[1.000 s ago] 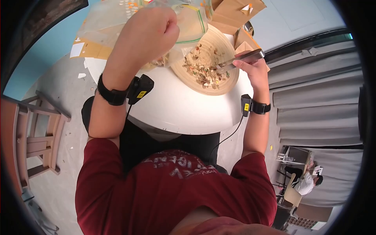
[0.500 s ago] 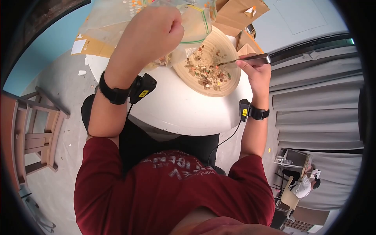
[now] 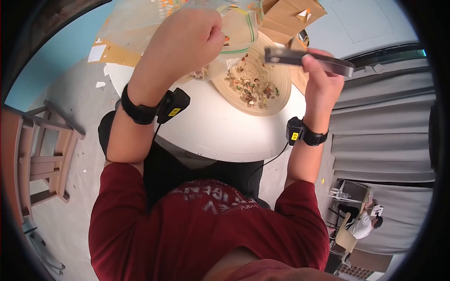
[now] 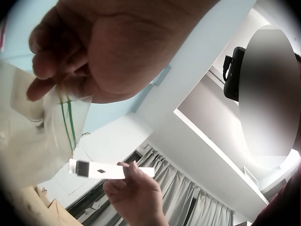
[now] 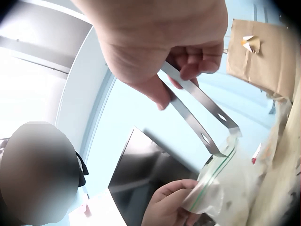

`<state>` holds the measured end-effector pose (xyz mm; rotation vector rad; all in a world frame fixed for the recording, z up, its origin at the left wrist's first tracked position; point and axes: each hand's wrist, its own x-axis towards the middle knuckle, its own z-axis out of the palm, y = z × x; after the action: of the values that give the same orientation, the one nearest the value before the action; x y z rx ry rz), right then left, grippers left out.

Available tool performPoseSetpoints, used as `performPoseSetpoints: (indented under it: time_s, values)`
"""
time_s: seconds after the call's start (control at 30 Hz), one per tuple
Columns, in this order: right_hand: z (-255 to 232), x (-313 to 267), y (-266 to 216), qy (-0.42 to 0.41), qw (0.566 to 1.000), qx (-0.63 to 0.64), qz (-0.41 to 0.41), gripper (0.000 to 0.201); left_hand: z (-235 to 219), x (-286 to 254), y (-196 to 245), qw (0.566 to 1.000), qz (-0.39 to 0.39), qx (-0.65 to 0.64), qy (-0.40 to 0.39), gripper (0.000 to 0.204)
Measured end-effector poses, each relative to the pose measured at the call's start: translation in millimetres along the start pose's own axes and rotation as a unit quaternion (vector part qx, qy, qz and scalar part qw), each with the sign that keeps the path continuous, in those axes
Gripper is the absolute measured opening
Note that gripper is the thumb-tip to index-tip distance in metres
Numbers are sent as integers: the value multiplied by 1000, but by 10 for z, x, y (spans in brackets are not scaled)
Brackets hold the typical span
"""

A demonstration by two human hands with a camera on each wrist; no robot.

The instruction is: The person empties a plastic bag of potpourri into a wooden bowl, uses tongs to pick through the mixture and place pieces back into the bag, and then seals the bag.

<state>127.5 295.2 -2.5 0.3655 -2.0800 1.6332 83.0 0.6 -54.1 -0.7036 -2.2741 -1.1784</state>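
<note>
In the head view my left hand [image 3: 187, 44] is raised, pinching a clear zip bag [image 3: 238, 30] by its edge near the green seal line. The left wrist view shows thumb and fingers on the bag [image 4: 40, 136]. My right hand [image 3: 322, 84] grips metal tongs [image 3: 300, 58] above the bowl. Diamond-shaped holes show in the tongs' arms [image 5: 190, 120], and a small pale bit sits at their tips, which overlap the bag's mouth in the right wrist view. Below is a round, shallow wooden bowl [image 3: 282, 99] with a scattered mix of small brown, pale, green and reddish pieces [image 3: 253, 90].
Everything stands on a white round table [image 3: 211, 126]. Another plastic bag [image 3: 136, 28] and a tan envelope [image 3: 119, 54] lie at the back left. A brown paper bag [image 3: 286, 18] stands behind the bowl. A wooden chair [image 3: 47, 154] is to the left, and a seated person [image 3: 363, 227] is far right.
My right hand has lifted the tongs out of the mix in the bowl, up and slightly to the right. My left hand still holds the zip bag in nearly the same place.
</note>
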Motion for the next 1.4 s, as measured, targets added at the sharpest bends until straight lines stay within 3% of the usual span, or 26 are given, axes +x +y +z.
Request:
performPoseSetpoints:
  time_s: [0.07,0.2,0.3,0.53,0.63,0.73,0.93,1.03,1.17,1.27,1.33,1.4]
  values:
    - [-85,-66,30,-57,989,-105,91,26,-42,9,28,1000,-9,-11,0,14]
    - [-144,-213,149,-132,972,-92,171,19,-65,16,78,1000,-5,-25,7,13]
    - [-120,-290,202,-145,975,-91,140,13,-58,9,120,999,-13,-33,5,13]
    - [-98,-255,276,-136,971,-71,182,10,-49,11,146,999,-16,-30,1,14]
    - [-116,-255,342,-119,976,-77,165,8,-69,13,188,997,-47,-55,-17,14]
    - [-164,-255,401,-115,977,-98,148,9,6,23,41,999,27,4,20,14]
    - [-177,-191,412,-69,982,-101,141,16,7,7,49,1000,19,8,9,15]
    - [-158,-74,236,-21,992,-83,97,18,10,8,39,1000,8,15,1,16]
    - [68,101,-39,51,996,76,5,20,15,22,41,1000,11,5,0,18]
    - [344,192,-116,44,988,146,-18,23,21,25,51,1000,9,-6,-10,19]
    - [346,197,-126,38,990,129,-39,28,16,33,27,1000,26,5,-4,20]
    - [275,193,-124,60,987,139,-47,31,-57,33,67,999,-12,-17,-29,22]
